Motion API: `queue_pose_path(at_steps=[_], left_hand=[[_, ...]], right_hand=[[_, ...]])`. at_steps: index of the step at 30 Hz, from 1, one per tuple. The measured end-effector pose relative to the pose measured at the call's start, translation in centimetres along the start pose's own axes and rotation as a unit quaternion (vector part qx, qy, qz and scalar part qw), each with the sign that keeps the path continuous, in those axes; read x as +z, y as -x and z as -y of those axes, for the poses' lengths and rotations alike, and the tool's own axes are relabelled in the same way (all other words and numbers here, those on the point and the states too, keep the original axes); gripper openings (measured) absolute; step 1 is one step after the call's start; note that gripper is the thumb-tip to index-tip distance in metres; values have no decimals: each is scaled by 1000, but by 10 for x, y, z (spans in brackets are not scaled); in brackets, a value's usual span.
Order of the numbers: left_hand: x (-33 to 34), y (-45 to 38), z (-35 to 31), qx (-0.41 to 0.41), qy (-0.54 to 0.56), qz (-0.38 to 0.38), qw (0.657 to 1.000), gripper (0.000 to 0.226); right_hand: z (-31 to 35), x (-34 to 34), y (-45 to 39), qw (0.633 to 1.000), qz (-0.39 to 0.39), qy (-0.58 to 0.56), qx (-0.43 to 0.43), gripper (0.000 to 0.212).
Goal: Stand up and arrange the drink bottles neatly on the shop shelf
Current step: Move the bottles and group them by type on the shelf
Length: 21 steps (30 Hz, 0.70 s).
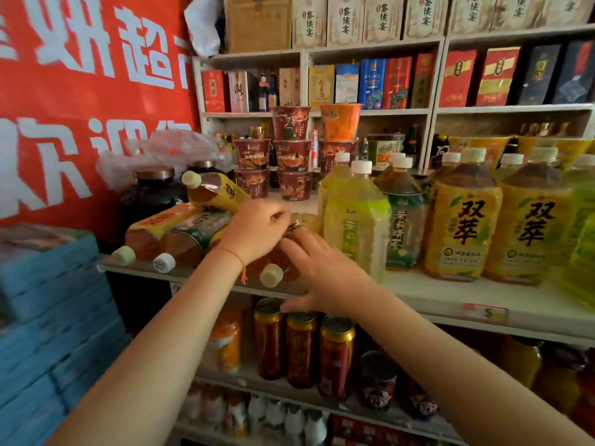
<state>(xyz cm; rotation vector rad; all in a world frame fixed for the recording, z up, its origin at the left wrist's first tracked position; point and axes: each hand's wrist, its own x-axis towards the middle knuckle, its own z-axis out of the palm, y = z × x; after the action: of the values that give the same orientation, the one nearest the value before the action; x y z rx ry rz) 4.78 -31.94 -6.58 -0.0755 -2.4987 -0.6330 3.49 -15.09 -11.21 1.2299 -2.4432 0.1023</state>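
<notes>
Left hand (257,231) and right hand (325,272) both grip the fallen bottle (273,268) between them, fingers curled round it, likely to stand it beside upright bottles (357,220).

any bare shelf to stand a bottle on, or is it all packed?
Bare board along the shelf front edge, before the upright bottles on the right. A small gap shows behind the hands, before the noodle cups. Left end is crowded: lying bottles piled up, with the left hand and right hand on them.
</notes>
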Motion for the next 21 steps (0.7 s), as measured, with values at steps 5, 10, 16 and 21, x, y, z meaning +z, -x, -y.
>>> queue_pose_path(at_steps=[5, 10, 16, 21], left_hand=[[-1, 7, 36, -48, -108, 41, 992, 42], [-18, 1, 63, -19, 1, 85, 996, 32], [-24, -14, 89, 41, 29, 105, 993, 32], [-26, -25, 96, 68, 45, 125, 989, 32]], right_hand=[[22, 26, -13, 995, -83, 47, 20, 85], [21, 37, -23, 984, -163, 56, 40, 70], [28, -4, -69, 918, -307, -181, 171, 38], [20, -26, -118, 851, -359, -257, 284, 25]])
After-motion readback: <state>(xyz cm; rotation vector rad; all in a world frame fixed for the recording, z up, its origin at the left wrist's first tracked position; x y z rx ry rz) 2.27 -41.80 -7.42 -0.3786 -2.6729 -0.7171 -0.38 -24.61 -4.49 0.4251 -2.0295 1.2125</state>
